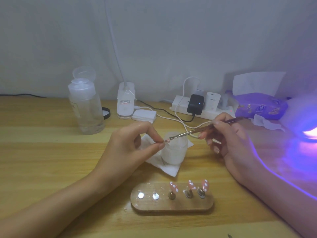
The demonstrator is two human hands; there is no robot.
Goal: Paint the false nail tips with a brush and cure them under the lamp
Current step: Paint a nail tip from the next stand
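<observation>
My left hand (135,143) pinches a small metal peg carrying a pink nail tip (167,140) above a frosted white jar (173,150). A thin metal brush (202,129) is gripped like a pen in my right hand (228,136), its tip touching that nail. Near the table's front lies a wooden holder (171,206) with three pink, white-dotted nail tips (190,185) standing on pegs at its right and two bare round magnets (148,196) at its left. The curing lamp (307,121) glows purple at the right edge.
A folded tissue (164,167) lies under the jar. At the back stand a clear pump bottle (86,107), a white desk-lamp base (125,102), cotton pads (145,115), a power strip (200,107) with chargers and cables, and a purple tissue pack (260,105).
</observation>
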